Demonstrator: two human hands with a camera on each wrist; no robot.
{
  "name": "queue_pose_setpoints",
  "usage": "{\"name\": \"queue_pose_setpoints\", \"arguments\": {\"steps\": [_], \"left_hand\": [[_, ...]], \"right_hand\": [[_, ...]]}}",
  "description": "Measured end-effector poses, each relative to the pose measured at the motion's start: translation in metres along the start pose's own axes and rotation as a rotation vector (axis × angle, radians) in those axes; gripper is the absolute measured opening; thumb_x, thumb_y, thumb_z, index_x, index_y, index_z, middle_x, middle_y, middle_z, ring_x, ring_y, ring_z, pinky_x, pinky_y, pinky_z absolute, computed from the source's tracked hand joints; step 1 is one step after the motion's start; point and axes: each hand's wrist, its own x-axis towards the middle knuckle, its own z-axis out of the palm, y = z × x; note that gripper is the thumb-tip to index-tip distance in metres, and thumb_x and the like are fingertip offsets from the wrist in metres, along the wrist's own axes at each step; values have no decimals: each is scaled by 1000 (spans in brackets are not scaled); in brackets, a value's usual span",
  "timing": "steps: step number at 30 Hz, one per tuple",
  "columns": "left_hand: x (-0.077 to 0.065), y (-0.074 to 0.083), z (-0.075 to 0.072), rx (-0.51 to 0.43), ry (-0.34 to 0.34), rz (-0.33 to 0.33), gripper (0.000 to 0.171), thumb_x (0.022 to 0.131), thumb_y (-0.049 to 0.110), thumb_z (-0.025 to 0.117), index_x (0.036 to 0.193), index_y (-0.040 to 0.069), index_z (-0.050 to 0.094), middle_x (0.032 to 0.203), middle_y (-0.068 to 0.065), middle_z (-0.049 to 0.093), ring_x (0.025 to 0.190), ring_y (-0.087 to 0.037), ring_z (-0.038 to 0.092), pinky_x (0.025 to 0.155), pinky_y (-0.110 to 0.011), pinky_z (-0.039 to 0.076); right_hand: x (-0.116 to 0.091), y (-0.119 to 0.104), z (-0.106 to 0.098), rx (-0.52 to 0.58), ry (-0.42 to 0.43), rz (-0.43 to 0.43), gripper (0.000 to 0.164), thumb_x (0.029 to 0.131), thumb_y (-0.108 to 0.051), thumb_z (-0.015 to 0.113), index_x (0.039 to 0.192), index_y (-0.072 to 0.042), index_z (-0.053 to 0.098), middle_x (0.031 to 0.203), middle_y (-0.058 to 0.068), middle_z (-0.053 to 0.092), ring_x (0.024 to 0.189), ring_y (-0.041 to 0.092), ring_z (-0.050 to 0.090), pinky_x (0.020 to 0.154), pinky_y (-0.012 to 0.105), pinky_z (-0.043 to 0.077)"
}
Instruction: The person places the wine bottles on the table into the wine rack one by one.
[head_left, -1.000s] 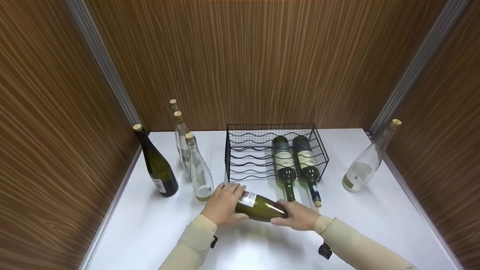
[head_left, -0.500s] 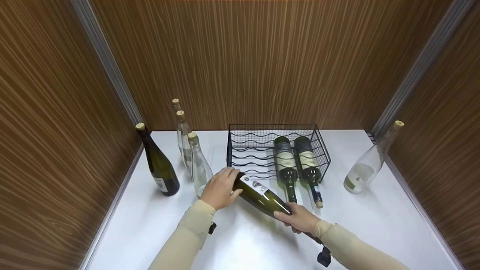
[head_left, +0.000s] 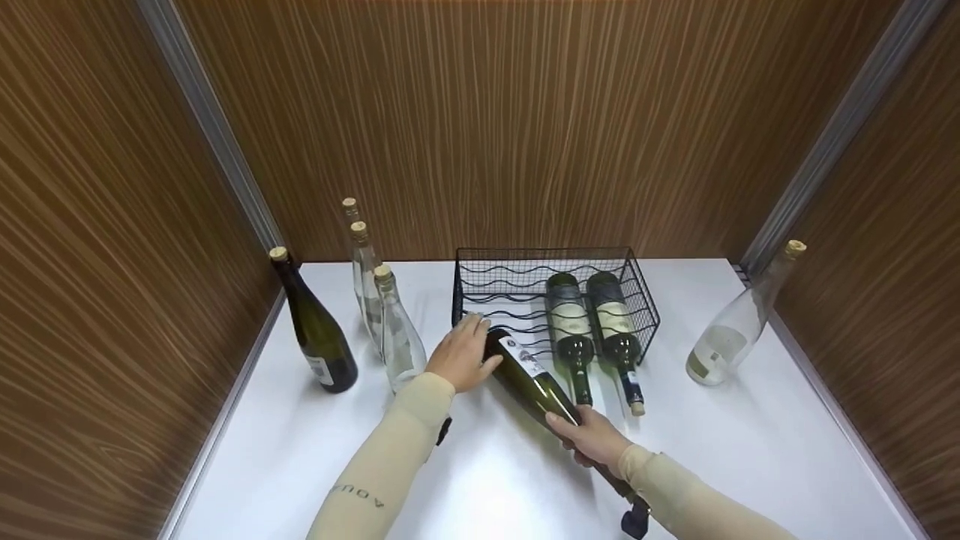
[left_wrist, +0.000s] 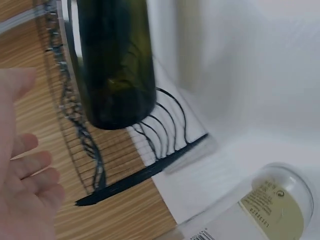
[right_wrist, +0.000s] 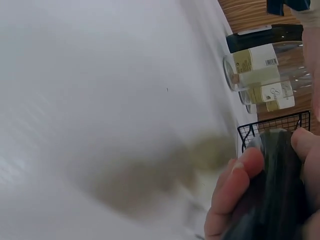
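Note:
A green wine bottle [head_left: 536,390] slants over the table, its base up at the front left of the black wire wine rack [head_left: 457,292]. My right hand [head_left: 592,437] grips it around the neck end, fingers and thumb wrapped in the right wrist view. Beside the base is my left hand [head_left: 463,356]; in the left wrist view its fingers are relaxed, with a gap between them and the bottle [left_wrist: 115,60]. Two labelled green bottles, one [head_left: 568,315] next to the other [head_left: 613,319], lie in the rack's right side, necks toward me.
Left of the rack stand a dark corked bottle [head_left: 322,341] and several clear corked bottles, the nearest clear bottle [head_left: 403,337] close to my left forearm. Another clear bottle [head_left: 727,337] stands at the right. Wood-grain walls [head_left: 480,135] enclose the white table [head_left: 262,465].
The held bottle has swung from nearly crosswise to slanting, its base moving forward to the rack. My left hand has moved forward too, from gripping the bottle to relaxed beside its base.

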Motion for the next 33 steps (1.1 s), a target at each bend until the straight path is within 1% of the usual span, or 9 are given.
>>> {"name": "queue_pose_setpoints", "arguments": {"steps": [4,6,11,16,21,25,29,31,33], "left_hand": [[13,-4,4,74,15,-21,69,90,48,47,138,0,35,146,-16,24,136,-30,14,109,-42,11],[19,-8,4,86,9,-43,69,90,50,46,138,2,35,147,-15,23,136,-28,12,109,-43,9],[28,-13,7,91,-67,-68,71,89,56,43,140,7,35,145,-11,30,134,-27,20,109,-46,11],[29,-11,17,186,-112,-91,78,87,66,33,137,7,40,136,-12,43,130,-32,29,108,-48,10],[27,-6,26,269,-145,-131,83,85,71,22,137,10,42,133,-15,47,131,-38,25,108,-51,4],[27,-3,28,319,-164,-142,85,83,73,22,137,10,42,132,-16,47,131,-40,22,107,-52,0],[27,1,26,402,-216,-117,89,82,74,25,136,5,41,131,-18,47,129,-40,27,107,-52,-1],[28,2,25,434,-243,-96,91,82,74,26,136,2,40,130,-19,47,127,-37,32,108,-50,1],[30,2,25,441,-265,-81,92,82,74,27,137,0,39,130,-19,47,126,-34,36,109,-47,4]], "right_hand": [[0,0,5,63,25,22,51,83,-49,60,99,-3,42,66,8,54,44,13,41,38,24,37],[3,0,7,90,25,27,52,83,-50,59,97,-3,43,65,7,53,44,13,41,37,24,36],[15,-1,10,163,50,66,53,82,-55,57,96,-4,48,65,5,52,46,14,43,39,25,37],[28,-3,18,250,109,97,58,81,-57,57,99,-3,47,68,7,52,48,16,47,42,27,40],[39,-3,29,337,122,111,58,82,-56,57,101,-2,47,72,11,56,49,16,49,43,28,43],[46,-4,35,378,135,97,59,82,-56,56,103,-2,45,75,15,58,50,17,50,44,29,44],[54,-6,40,410,107,82,60,83,-57,54,101,-1,46,71,12,56,50,17,49,45,29,43],[59,-6,41,422,83,79,61,84,-57,52,101,1,47,69,10,55,51,16,49,46,29,44],[63,-8,41,441,57,78,62,85,-58,49,101,2,48,68,9,55,52,16,49,46,29,43]]}}
